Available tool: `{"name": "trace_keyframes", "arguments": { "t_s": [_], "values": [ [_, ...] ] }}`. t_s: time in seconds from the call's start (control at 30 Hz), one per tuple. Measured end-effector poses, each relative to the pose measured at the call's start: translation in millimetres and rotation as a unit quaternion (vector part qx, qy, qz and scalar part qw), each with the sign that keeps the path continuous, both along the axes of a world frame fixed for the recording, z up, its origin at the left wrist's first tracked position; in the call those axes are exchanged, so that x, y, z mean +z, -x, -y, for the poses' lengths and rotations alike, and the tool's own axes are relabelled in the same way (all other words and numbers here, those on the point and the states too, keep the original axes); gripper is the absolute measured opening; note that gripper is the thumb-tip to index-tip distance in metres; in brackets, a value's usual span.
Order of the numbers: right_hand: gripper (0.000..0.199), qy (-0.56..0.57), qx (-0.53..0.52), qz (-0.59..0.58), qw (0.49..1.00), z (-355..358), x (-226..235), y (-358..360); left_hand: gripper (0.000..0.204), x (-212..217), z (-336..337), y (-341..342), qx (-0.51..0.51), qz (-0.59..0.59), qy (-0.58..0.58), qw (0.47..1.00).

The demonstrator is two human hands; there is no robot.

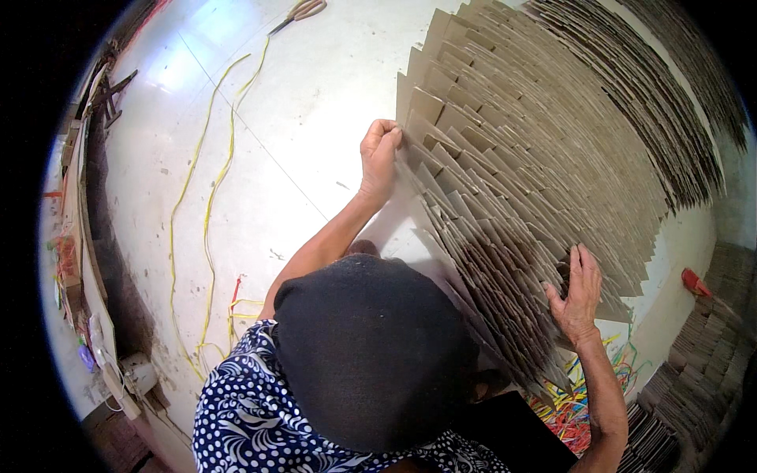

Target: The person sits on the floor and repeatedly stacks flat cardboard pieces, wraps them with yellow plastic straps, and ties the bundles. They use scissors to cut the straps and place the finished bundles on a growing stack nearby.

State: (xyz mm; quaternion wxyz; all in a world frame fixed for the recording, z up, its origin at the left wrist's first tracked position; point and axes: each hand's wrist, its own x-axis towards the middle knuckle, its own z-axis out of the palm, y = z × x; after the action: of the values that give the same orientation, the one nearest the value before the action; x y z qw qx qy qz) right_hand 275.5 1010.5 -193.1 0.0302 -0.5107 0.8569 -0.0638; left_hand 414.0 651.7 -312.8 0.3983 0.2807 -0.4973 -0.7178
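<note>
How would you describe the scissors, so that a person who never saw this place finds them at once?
Start from the pale floor left of the big spread of fanned cardboard sheets. Follow the long yellow strap up to its far end near the picture's top edge: the scissors lie there. Only they have pale loop handles and dark blades.

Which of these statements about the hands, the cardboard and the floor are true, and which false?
1. The left hand grips the edge of a fanned cardboard sheet stack. True.
2. The right hand holds scissors. False: it rests open on the cardboard; the scissors lie far off on the floor.
3. Yellow strapping trails across the pale floor. True.
4. The cardboard is folded into closed boxes. False: it lies as flat overlapping sheets.
</note>
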Motion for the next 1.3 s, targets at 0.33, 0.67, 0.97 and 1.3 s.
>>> {"name": "trace_keyframes", "arguments": {
  "t_s": [0.33,0.67,0.97,1.3],
  "values": [
    [0.07,0.058,0.047,0.026,0.997,-3.2,1.0,10.9,0.036,11.8,1.8,15.0,-0.053,0.035,-0.006,0.998],
    [0.055,0.073,0.097,0.043,0.992,-1.6,-10.0,30.1,0.022,-3.5,-5.3,23.0,0.102,0.104,0.103,0.984],
    [0.044,0.074,0.082,0.119,0.987,15.4,6.8,36.6,0.024,-0.4,-17.1,19.9,0.087,0.065,0.023,0.994],
    [0.035,0.047,-0.021,0.031,0.998,109.4,6.3,51.3,0.027,6.6,20.9,9.9,0.137,0.052,0.058,0.988]
  ]
}}
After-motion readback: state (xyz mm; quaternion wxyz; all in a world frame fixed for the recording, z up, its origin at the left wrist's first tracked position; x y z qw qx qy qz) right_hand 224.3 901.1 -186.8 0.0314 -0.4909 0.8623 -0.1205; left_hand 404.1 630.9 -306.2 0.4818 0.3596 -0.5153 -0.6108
